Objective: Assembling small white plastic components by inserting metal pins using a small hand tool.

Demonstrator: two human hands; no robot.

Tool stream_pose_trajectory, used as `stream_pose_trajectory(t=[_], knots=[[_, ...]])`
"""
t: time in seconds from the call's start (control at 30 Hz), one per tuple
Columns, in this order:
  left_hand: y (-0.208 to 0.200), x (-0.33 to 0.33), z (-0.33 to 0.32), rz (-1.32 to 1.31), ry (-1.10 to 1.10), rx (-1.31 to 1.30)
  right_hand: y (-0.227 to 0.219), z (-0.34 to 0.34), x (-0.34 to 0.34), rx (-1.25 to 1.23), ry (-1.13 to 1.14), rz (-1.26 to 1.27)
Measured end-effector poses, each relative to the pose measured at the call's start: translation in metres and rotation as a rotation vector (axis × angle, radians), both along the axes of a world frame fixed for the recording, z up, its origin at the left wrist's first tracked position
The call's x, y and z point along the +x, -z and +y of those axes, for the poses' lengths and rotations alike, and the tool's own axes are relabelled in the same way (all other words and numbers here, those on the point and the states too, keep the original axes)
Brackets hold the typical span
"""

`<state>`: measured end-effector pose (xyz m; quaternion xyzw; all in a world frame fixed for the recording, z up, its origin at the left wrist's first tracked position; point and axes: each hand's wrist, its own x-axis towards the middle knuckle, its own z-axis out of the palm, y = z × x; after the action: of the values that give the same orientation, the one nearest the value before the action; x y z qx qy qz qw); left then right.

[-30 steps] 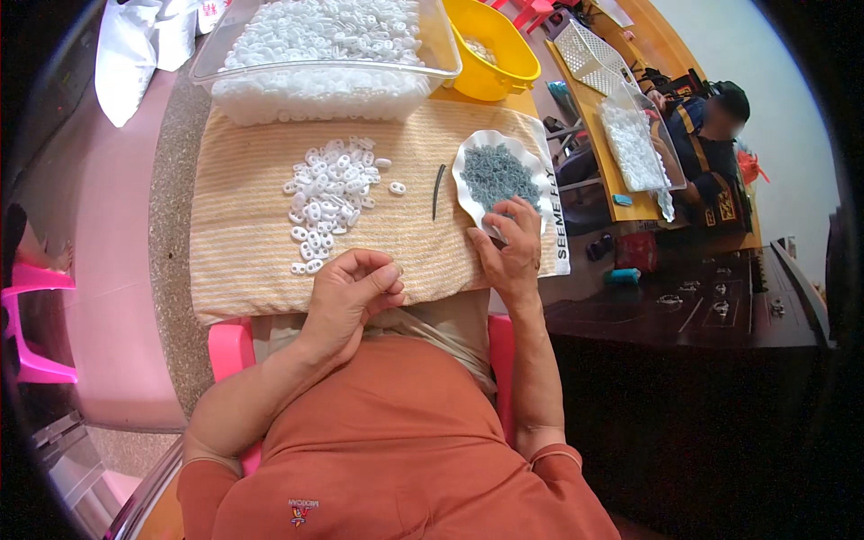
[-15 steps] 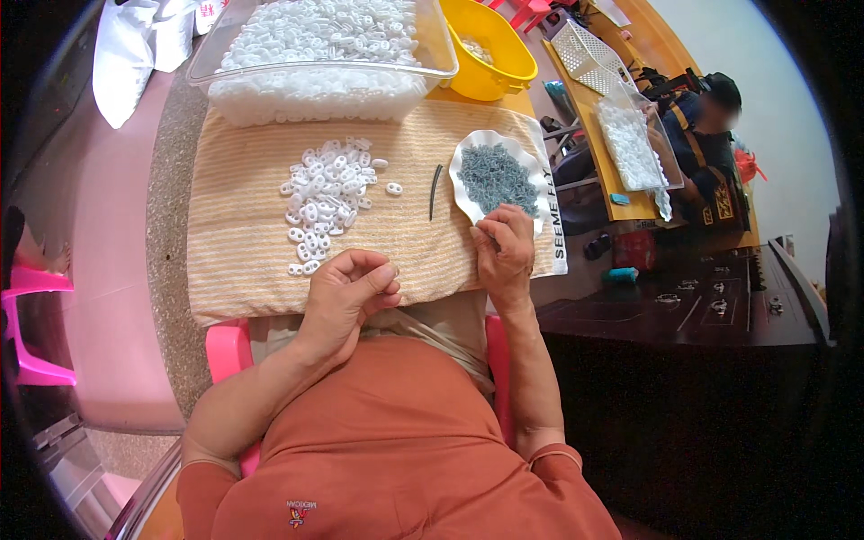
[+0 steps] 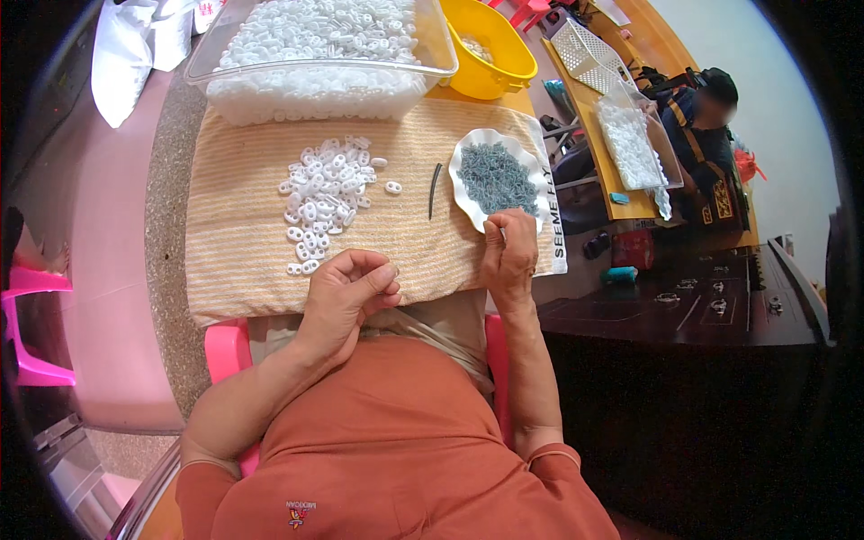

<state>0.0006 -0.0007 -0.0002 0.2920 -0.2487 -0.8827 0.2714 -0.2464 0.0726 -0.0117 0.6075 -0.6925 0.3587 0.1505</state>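
Observation:
My left hand (image 3: pixel 349 290) is closed in a pinch near the front edge of the towel; whatever it holds is too small to make out. At the near rim of a scalloped white dish (image 3: pixel 464 200), my right hand (image 3: pixel 513 256) has its fingers pressed together, and their tips are partly hidden. Small grey-blue tube-like pieces (image 3: pixel 498 175) fill the dish. Left of it lies a thin dark curved strip (image 3: pixel 435 191). A pile of small white oval pieces with two holes (image 3: pixel 328 187) sits beyond my left hand, and a single white piece (image 3: pixel 393 187) lies apart from it.
A striped towel (image 3: pixel 238 216) covers the table. At its far side stand a clear bin (image 3: pixel 315 90) heaped with white pieces and a yellow tub (image 3: pixel 504 67). Off to the right, another person (image 3: pixel 702 126) sits at a table with a similar bin (image 3: pixel 661 153).
My right hand has shifted slightly at the near rim of the dish, its fingers drawn closer together. My left hand stays where it was.

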Motion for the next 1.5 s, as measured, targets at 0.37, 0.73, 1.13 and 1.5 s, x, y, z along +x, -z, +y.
stream_pose_trajectory(t=[0.37, 0.73, 1.13, 1.5], knots=[[0.000, -0.001, 0.001, -0.009, 0.045, 0.015, -0.013, 0.002, 0.028, 0.006, -0.209, -0.231], [-0.004, 0.001, 0.001, 0.028, 0.119, -0.003, -0.034, 0.004, 0.084, 0.216, -0.507, -0.462], [-0.004, 0.004, -0.002, 0.048, 0.216, -0.035, -0.037, 0.012, 0.081, 0.317, -0.527, -0.694], [-0.003, 0.005, -0.005, 0.025, 0.275, -0.125, -0.040, 0.012, 0.075, 0.321, -0.559, -0.665]])
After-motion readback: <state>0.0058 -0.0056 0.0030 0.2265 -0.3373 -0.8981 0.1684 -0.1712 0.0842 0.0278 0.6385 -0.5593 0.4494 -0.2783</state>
